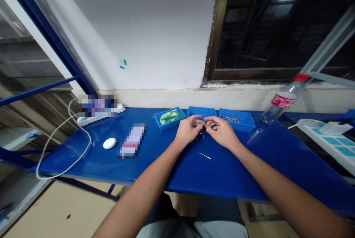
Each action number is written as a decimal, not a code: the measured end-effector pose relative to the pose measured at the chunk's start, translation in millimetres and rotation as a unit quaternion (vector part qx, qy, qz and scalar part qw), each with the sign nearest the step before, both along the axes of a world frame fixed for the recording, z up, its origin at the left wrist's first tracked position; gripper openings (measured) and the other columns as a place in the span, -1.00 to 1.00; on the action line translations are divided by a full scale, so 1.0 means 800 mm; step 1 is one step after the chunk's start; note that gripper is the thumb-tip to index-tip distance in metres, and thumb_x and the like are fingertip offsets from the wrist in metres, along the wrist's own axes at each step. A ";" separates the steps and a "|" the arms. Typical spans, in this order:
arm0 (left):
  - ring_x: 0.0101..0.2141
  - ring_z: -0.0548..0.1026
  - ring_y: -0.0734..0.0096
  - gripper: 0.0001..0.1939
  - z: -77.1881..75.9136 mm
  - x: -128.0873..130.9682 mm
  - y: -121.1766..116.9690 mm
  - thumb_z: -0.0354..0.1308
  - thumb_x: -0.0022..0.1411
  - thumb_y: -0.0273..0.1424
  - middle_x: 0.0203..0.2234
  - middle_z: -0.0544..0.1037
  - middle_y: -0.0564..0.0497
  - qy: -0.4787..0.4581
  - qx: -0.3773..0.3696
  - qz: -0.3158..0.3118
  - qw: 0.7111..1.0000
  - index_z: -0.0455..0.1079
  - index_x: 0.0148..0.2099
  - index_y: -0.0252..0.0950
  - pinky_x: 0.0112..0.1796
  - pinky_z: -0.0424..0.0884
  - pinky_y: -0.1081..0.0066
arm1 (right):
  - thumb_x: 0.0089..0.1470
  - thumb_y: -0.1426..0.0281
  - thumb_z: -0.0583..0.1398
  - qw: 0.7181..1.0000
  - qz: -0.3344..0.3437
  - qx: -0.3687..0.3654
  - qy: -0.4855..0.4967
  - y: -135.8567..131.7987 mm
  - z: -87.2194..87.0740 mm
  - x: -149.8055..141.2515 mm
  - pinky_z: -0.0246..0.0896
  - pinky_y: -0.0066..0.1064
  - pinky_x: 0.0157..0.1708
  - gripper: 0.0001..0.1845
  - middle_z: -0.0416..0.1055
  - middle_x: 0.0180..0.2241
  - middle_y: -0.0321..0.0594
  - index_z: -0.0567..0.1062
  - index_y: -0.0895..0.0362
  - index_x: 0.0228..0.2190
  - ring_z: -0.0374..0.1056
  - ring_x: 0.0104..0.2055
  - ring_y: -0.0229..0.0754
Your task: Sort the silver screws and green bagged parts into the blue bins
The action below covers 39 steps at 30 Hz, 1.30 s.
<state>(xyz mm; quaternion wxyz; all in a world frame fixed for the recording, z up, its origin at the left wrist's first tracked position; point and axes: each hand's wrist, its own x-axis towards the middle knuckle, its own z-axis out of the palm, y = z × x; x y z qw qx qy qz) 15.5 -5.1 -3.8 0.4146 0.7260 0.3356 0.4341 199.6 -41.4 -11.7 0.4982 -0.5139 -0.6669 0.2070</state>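
My left hand [189, 130] and my right hand [222, 131] meet over the blue table [172, 171], just in front of three small blue bins. Both hands pinch a tiny thin metal part [204, 124] between their fingertips; it is too small to name. A thin metal pin [205, 155] lies loose on the table a little nearer to me. The left bin [170, 118] holds green pieces, the middle bin [202, 112] sits behind my fingers, and the right bin [236, 119] holds several small metal parts.
A clear plastic bottle [283, 101] with a red cap leans at the back right. White power strips lie at the far right [330, 140] and back left [97, 116], the left one's cable [63, 149] looping over the edge. A white oval object [110, 143] rests at left.
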 end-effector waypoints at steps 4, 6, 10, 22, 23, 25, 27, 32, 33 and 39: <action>-0.23 0.71 0.22 -0.68 0.008 -0.004 -0.006 0.22 0.39 -0.19 -0.21 0.73 -0.11 0.049 -0.004 0.015 0.999 0.60 -0.03 -0.32 -0.20 0.63 0.36 | 0.13 0.38 0.22 0.999 -0.004 0.023 -0.034 -0.002 0.003 0.001 0.47 -0.32 -0.33 -0.80 0.52 -0.23 -0.14 0.62 0.08 -0.22 0.48 -0.31 -0.17; -0.31 0.71 0.23 -0.61 0.014 -0.006 -0.009 0.19 0.40 -0.09 -0.26 0.73 -0.09 0.083 0.005 0.020 0.996 0.63 -0.07 -0.31 -0.28 0.61 0.39 | 0.15 0.37 0.22 1.000 0.000 0.023 -0.019 -0.002 0.003 0.001 0.49 -0.30 -0.30 -0.82 0.53 -0.21 -0.14 0.58 0.08 -0.21 0.49 -0.28 -0.14; -0.31 0.70 0.22 -0.60 0.019 -0.009 -0.011 0.18 0.39 -0.08 -0.29 0.74 -0.07 0.126 0.026 0.015 0.992 0.67 -0.12 -0.30 -0.32 0.56 0.43 | 0.15 0.40 0.22 1.000 0.022 0.021 -0.004 -0.002 0.002 0.001 0.52 -0.27 -0.26 -0.83 0.56 -0.17 -0.14 0.53 0.07 -0.18 0.53 -0.23 -0.12; -0.22 0.71 0.25 -0.74 0.015 -0.003 -0.009 0.22 0.22 -0.56 -0.25 0.74 -0.08 0.104 0.002 0.038 0.994 0.63 -0.06 -0.35 -0.14 0.63 0.36 | 0.18 0.26 0.28 1.000 -0.006 0.001 -0.003 -0.005 0.004 -0.001 0.51 -0.26 -0.24 -0.85 0.62 -0.24 -0.17 0.57 0.06 -0.25 0.57 -0.23 -0.08; -0.21 0.71 0.25 -0.74 0.014 -0.003 -0.009 0.22 0.22 -0.56 -0.24 0.74 -0.08 0.107 0.006 0.038 0.994 0.62 -0.06 -0.36 -0.12 0.64 0.35 | 0.17 0.25 0.28 1.000 -0.007 -0.001 -0.002 -0.005 0.003 -0.001 0.51 -0.26 -0.24 -0.85 0.62 -0.26 -0.18 0.56 0.06 -0.26 0.57 -0.23 -0.08; -0.20 0.71 0.27 -0.74 0.013 -0.003 -0.009 0.22 0.22 -0.58 -0.23 0.74 -0.08 0.109 0.017 0.036 0.993 0.62 -0.06 -0.35 -0.09 0.63 0.35 | 0.16 0.25 0.29 1.000 -0.005 -0.004 0.001 -0.004 0.002 -0.002 0.50 -0.28 -0.25 -0.85 0.61 -0.28 -0.18 0.55 0.07 -0.27 0.56 -0.24 -0.10; -0.19 0.71 0.30 -0.72 0.011 -0.002 -0.008 0.20 0.22 -0.61 -0.22 0.73 -0.08 0.100 0.028 0.030 0.994 0.61 -0.05 -0.35 -0.07 0.63 0.36 | 0.13 0.28 0.28 1.000 -0.002 -0.005 0.005 -0.003 0.001 -0.003 0.50 -0.29 -0.27 -0.85 0.59 -0.27 -0.17 0.53 0.08 -0.26 0.54 -0.25 -0.11; -0.20 0.70 0.32 -0.71 0.009 -0.003 -0.005 0.20 0.24 -0.58 -0.22 0.73 -0.07 0.079 0.037 0.030 0.996 0.57 0.00 -0.33 -0.14 0.62 0.41 | 0.10 0.35 0.26 1.000 0.001 -0.001 0.002 -0.004 0.001 -0.005 0.48 -0.32 -0.31 -0.73 0.55 -0.28 -0.16 0.53 0.10 -0.12 0.51 -0.27 -0.13; -0.21 0.70 0.31 -0.75 0.009 -0.004 -0.005 0.20 0.27 -0.54 -0.23 0.73 -0.07 0.082 0.035 0.035 0.995 0.58 -0.02 -0.33 -0.15 0.61 0.42 | 0.11 0.36 0.25 1.000 0.000 0.001 0.001 -0.004 0.002 -0.005 0.48 -0.33 -0.31 -0.70 0.55 -0.27 -0.16 0.54 0.10 -0.09 0.50 -0.27 -0.14; -0.27 0.69 0.25 -0.58 0.017 -0.007 -0.010 0.12 0.43 -0.10 -0.29 0.73 -0.08 0.102 0.007 0.009 0.995 0.63 -0.10 -0.33 -0.25 0.57 0.43 | 0.16 0.36 0.22 0.999 -0.004 0.035 -0.032 -0.004 0.005 0.000 0.49 -0.32 -0.29 -0.75 0.56 -0.20 -0.13 0.61 0.09 -0.12 0.51 -0.28 -0.15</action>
